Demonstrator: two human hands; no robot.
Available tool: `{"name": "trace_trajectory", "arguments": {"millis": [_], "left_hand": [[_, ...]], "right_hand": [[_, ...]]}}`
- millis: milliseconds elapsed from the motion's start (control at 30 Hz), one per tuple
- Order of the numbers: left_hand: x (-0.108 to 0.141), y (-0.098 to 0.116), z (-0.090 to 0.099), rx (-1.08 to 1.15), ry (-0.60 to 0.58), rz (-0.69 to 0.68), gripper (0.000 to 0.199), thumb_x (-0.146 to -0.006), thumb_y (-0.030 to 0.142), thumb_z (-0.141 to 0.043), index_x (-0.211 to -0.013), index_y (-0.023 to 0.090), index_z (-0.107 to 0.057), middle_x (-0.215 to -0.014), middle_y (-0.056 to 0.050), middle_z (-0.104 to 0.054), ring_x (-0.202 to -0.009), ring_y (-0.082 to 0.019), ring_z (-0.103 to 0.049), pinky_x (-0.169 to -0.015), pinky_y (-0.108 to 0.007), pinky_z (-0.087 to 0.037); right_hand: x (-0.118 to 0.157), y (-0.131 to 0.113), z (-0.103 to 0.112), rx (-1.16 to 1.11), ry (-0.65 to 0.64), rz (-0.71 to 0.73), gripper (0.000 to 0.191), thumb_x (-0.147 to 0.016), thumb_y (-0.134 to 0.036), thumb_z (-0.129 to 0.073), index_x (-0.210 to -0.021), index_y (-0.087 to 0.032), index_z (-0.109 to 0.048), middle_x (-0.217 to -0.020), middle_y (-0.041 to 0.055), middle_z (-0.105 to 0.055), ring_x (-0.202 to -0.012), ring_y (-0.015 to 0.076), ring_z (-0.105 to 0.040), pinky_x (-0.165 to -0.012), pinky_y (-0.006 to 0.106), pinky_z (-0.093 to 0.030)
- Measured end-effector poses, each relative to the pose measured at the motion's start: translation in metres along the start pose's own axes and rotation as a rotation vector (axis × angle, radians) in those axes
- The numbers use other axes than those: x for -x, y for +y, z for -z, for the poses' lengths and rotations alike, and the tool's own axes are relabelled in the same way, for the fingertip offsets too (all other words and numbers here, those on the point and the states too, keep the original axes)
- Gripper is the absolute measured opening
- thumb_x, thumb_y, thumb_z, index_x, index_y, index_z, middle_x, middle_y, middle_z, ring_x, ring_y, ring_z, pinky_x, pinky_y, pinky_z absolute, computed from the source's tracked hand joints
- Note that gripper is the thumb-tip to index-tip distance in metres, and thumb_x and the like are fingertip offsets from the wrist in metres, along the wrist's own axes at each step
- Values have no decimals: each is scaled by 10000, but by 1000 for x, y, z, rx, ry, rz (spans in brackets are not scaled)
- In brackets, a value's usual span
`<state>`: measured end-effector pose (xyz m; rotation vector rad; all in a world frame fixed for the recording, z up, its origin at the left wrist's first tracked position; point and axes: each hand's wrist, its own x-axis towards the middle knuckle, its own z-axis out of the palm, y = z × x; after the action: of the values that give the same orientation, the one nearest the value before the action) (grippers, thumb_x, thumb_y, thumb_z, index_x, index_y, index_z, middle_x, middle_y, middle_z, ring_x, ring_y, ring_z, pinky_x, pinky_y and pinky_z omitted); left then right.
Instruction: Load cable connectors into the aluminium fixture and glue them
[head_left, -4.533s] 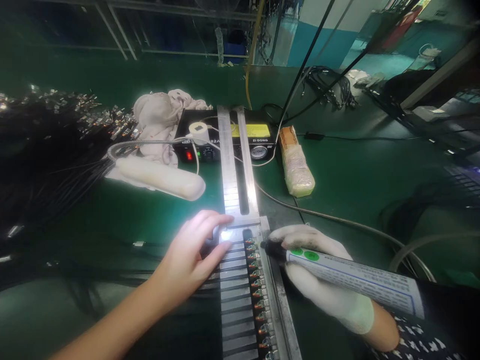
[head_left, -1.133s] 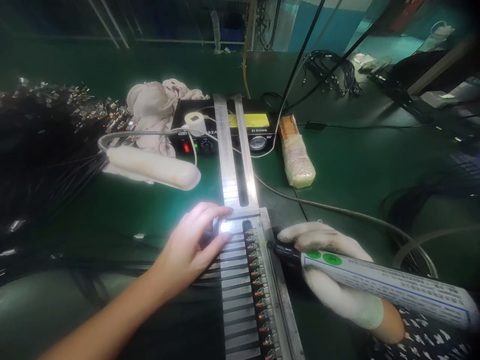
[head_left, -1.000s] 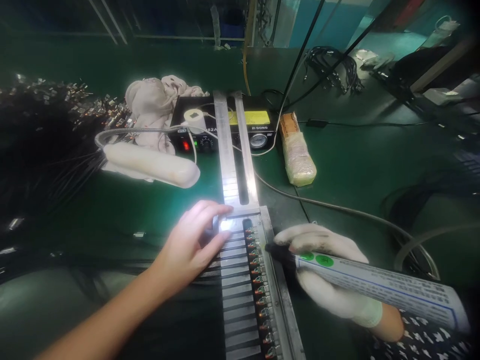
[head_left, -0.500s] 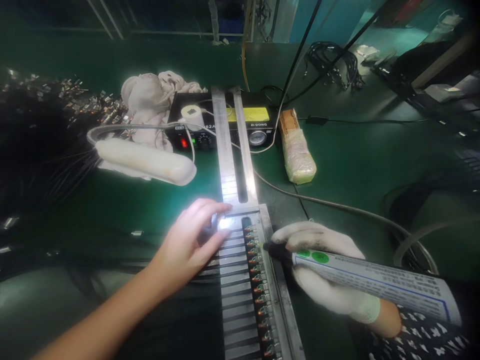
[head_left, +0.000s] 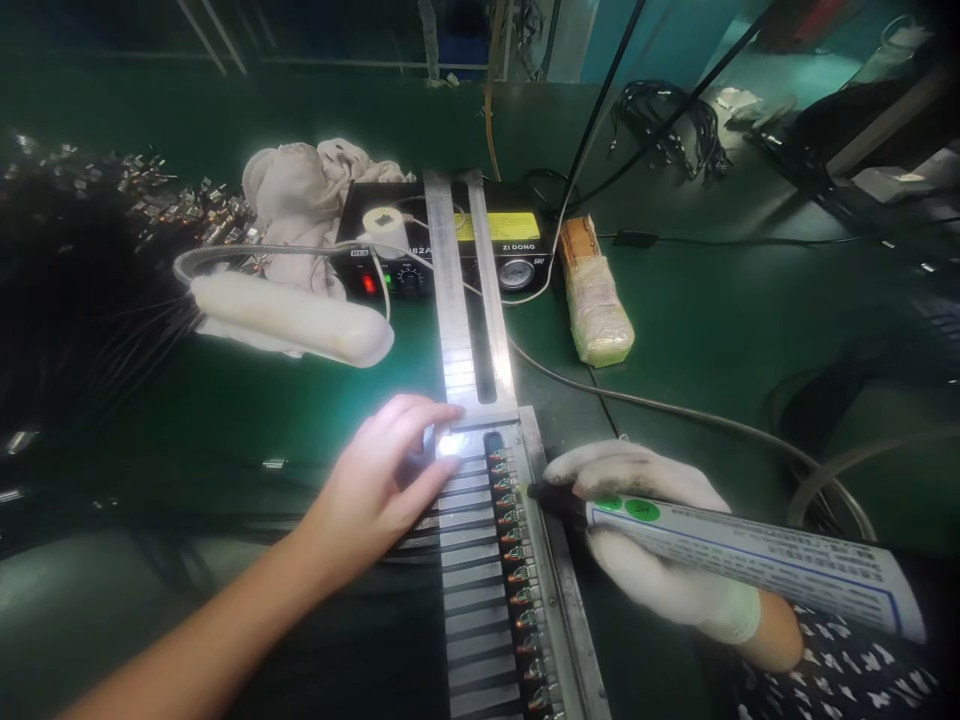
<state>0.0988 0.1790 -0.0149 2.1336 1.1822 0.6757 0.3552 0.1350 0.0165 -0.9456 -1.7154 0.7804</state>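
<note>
A long metal fixture runs away from me, with several small wire-ended connector parts in a row along its slot. My bare left hand grips the fixture's left edge, thumb and index finger curved and a little apart on its surface. Glare covers the spot between them. Wrapped in a white glove, my right hand holds a thick glue syringe with a printed label, green stickers and a black front end. Its tip points left at the upper part of the connector row. Whether the tip touches a connector, I cannot tell.
A black glue dispenser box with a gauge stands behind the fixture. Left of it lie a white padded rest, crumpled cloth and a heap of black cables. A wrapped block lies right of the box.
</note>
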Motion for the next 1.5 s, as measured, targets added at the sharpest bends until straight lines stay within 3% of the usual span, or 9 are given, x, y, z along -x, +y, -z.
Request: {"name": "trace_trajectory", "arguments": {"millis": [367, 800, 1033, 1500], "left_hand": [[0, 1, 2, -12, -5, 0, 298, -968, 303, -575, -1260, 257, -544, -1105, -39, -568, -886, -181, -526, -843, -340, -452], [-1, 3, 1, -23, 7, -6, 266, -967, 287, -563, -1229, 240, -562, -1035, -34, -563, -879, -185, -521, -815, -325, -451], [-2, 3, 2, -19, 2, -9, 268, -965, 283, -574, -1229, 243, -561, -1023, -28, -563, -865, -178, -519, -811, -320, -451], [-1, 2, 1, -22, 1, -17, 285, -965, 272, -575, -1247, 241, -556, -1031, -24, -558, -878, -173, -510, -815, -310, -445]], "right_hand": [[7, -5, 2, 17, 55, 18, 294, -748, -35, -652, -984, -209, -677, -995, 90, -745, -916, 261, -733, -802, 390, -636], [8, -10, -1, 50, 7, 0, 283, -707, -5, -631, -917, -190, -675, -930, 86, -756, -825, 228, -752, -722, 303, -650], [9, -8, -1, 53, 7, -19, 288, -709, -14, -636, -923, -201, -679, -940, 88, -757, -822, 242, -750, -710, 338, -655], [8, -9, 0, 52, -3, 9, 275, -695, -9, -636, -898, -189, -683, -903, 84, -764, -788, 228, -753, -686, 306, -652]]}}
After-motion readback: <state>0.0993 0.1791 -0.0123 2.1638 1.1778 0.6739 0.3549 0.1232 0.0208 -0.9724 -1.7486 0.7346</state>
